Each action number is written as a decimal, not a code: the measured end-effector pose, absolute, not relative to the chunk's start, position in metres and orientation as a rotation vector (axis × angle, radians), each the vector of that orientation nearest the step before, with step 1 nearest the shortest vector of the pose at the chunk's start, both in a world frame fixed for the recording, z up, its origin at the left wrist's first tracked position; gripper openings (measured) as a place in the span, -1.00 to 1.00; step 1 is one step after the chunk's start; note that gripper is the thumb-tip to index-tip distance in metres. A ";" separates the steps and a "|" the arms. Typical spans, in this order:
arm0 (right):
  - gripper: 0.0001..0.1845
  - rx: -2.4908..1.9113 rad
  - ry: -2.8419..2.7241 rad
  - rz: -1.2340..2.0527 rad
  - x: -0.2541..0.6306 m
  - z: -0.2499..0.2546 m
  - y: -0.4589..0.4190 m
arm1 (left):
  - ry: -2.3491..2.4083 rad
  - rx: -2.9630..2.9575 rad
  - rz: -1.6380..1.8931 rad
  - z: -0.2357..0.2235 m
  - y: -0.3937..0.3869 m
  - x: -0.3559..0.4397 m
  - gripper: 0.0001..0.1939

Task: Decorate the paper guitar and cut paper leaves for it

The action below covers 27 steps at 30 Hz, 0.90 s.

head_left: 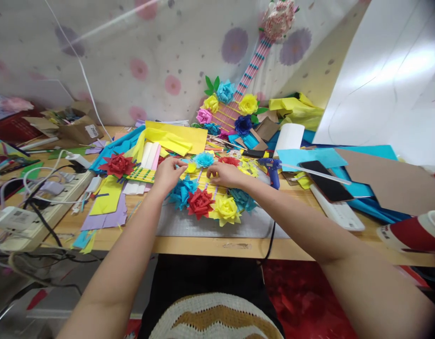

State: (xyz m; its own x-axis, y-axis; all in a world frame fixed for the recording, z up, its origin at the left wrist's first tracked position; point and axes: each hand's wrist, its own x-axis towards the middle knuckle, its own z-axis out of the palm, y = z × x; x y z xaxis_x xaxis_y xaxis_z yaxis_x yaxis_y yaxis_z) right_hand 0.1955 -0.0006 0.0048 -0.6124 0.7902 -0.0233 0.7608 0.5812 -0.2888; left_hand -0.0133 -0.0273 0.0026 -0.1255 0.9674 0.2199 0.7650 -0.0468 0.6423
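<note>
While left hand [169, 175] and right hand [225, 174] reach over paper guitar [203, 181], can't tell either grip's hold; glue gun [272, 172] right of guitar.

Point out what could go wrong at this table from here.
The glue gun lies close to the right hand; if hot, it might burn it. The black cord hanging over the table's front edge could get snagged. And the right forearm reaches across just above the dark teal paper flower, so lowering it might crush petals.
</note>
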 end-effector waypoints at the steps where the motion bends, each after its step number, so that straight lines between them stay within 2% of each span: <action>1: -0.77 -1.335 -2.695 0.414 0.195 0.005 0.000 | 1.937 1.875 0.896 0.003 -0.027 -0.011 -0.79; 6: -0.85 -1.359 -2.646 0.468 0.194 0.004 0.003 | 1.908 2.073 0.689 0.007 -0.027 0.003 -0.82; 10: -0.87 -1.301 -2.570 0.558 0.196 0.000 0.008 | 1.660 2.116 0.653 0.004 -0.022 0.013 -0.80; 15: -0.87 -1.301 -2.524 0.646 0.196 -0.001 0.011 | 1.521 2.057 0.703 0.001 -0.016 0.025 -0.82; 27: -0.78 -1.371 -2.523 0.593 0.196 0.006 0.018 | 1.585 1.804 0.963 -0.014 -0.002 0.014 -0.84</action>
State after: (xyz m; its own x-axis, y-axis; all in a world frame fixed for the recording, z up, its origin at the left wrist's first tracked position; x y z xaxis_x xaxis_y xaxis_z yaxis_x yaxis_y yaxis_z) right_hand 0.1960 0.0184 0.0064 -0.5458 0.8378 -0.0083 0.7537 0.4867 -0.4417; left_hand 0.0143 -0.0021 -0.0137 0.0494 0.9863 0.1574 0.5941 -0.1557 0.7892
